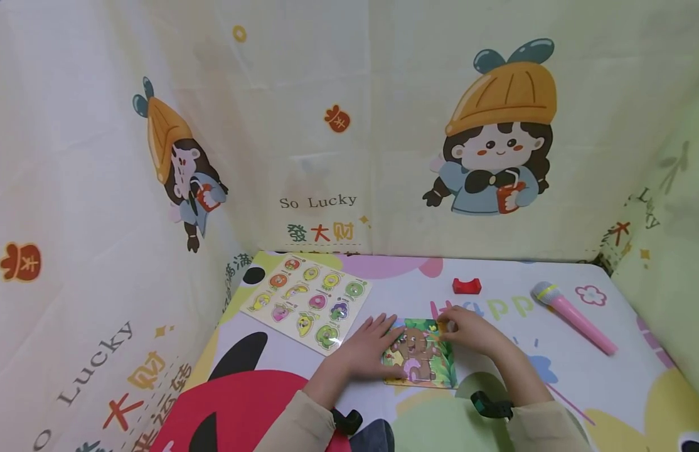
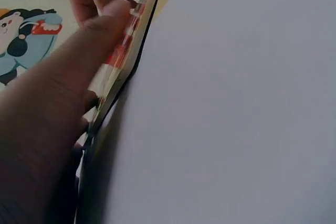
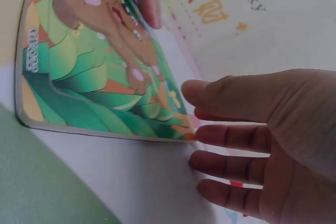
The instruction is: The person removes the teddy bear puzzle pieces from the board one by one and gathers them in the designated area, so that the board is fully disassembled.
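Observation:
A small flat jigsaw puzzle (image 1: 418,359) with a brown cartoon animal among green leaves lies on the table, seen close in the right wrist view. My left hand (image 1: 363,348) rests along its left side, fingers stretched toward the far edge and thumb by the near edge. In the left wrist view the thumb (image 2: 94,38) crosses the puzzle's edge. At the far right corner, my right hand (image 1: 472,331) touches the puzzle with its fingertips. Its fingers (image 3: 231,163) look fairly straight in the right wrist view, with the thumb close above the index finger; no piece shows between them.
A board of fruit and vegetable pictures (image 1: 298,290) lies at the far left. A small red block (image 1: 467,286) sits behind the right hand, and a pink toy microphone (image 1: 578,320) lies to the right. Printed cloth walls (image 1: 394,125) enclose the patterned table.

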Action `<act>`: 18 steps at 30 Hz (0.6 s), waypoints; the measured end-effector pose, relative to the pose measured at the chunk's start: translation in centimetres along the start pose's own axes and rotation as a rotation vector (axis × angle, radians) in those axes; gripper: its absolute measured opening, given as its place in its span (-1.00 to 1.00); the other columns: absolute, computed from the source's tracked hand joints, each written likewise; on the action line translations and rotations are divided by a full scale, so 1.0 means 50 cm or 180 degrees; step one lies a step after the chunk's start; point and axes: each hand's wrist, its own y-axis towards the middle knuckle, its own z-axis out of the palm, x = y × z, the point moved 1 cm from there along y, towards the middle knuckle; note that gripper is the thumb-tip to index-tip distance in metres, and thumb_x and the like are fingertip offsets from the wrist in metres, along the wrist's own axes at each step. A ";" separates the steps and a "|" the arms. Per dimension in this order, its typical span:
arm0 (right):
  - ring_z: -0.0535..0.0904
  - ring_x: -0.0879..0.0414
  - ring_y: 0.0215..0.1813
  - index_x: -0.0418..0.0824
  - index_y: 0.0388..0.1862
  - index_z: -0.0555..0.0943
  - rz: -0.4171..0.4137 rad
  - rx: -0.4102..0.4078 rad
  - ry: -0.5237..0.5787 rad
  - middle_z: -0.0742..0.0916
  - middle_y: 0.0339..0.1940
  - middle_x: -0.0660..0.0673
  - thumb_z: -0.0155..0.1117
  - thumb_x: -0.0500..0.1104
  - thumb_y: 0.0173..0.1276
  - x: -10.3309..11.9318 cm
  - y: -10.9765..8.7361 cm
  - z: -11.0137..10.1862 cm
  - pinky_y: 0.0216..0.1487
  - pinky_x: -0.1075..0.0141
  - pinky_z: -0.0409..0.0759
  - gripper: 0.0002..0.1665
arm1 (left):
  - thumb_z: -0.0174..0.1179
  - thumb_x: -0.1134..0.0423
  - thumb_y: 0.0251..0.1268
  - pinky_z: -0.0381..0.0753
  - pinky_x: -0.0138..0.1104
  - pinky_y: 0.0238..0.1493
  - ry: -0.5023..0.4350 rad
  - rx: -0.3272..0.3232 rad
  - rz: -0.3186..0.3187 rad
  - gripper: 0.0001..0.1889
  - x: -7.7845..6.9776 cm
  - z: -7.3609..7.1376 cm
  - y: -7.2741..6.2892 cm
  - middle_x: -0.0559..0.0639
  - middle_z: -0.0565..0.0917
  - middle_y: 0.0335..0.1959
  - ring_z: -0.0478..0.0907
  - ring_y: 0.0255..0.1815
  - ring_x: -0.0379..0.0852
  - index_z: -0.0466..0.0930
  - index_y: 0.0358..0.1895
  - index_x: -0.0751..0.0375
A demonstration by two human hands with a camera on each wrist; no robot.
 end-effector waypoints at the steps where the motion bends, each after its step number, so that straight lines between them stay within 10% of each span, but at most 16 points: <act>1: 0.52 0.08 -0.11 -0.19 0.01 0.67 0.0001 -0.0010 -0.0003 0.67 -0.06 -0.09 0.49 -0.04 0.19 -0.002 0.003 0.002 -0.01 0.08 0.66 -0.55 | -0.33 -0.72 0.06 -0.08 -0.04 0.63 0.0038 -0.0018 -0.0011 0.05 0.001 0.005 0.001 -0.13 -0.15 0.66 -0.23 0.67 -0.03 -0.20 0.60 -0.29; 9: 0.54 -0.14 0.14 -0.12 0.00 0.68 0.0110 -0.0044 -0.0031 0.61 0.14 -0.21 0.49 -0.02 0.19 -0.005 0.022 0.007 0.10 -0.03 0.67 -0.59 | -0.37 -0.75 0.01 -0.07 -0.06 0.63 0.0112 -0.0097 -0.0076 0.09 0.006 0.013 0.007 -0.10 -0.12 0.66 -0.19 0.67 0.01 -0.19 0.60 -0.27; 18: 0.50 0.05 -0.06 -0.15 -0.04 0.66 0.0143 -0.0072 0.0006 0.60 -0.05 -0.10 0.47 -0.09 0.20 -0.006 0.039 0.017 0.07 0.05 0.68 -0.64 | -0.35 -0.73 0.05 -0.14 -0.03 0.64 0.0024 -0.0089 -0.0209 0.05 0.009 0.017 0.009 -0.16 -0.16 0.66 -0.25 0.67 -0.01 -0.19 0.60 -0.31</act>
